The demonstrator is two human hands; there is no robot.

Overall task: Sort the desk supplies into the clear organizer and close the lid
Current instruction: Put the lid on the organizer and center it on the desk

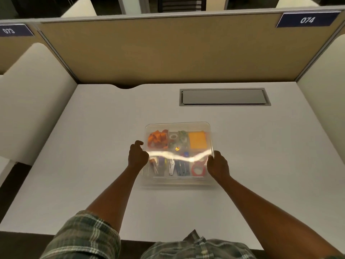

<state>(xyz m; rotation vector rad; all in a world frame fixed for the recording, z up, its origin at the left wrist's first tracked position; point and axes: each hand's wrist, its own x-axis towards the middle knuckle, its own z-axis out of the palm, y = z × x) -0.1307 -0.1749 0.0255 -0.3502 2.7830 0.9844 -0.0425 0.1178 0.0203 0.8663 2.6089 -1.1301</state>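
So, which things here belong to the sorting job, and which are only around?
Job: clear organizer, lid, supplies inside, left hand, right hand.

Around: desk, grey cable hatch, partition, label 074.

Clear plastic compartmented organizer (178,154) on flat white desk (93,146), centre; left hand (137,156) at left edge, right hand (218,165) at right edge. Rectangular grey cable hatch (224,96) beyond, far right.
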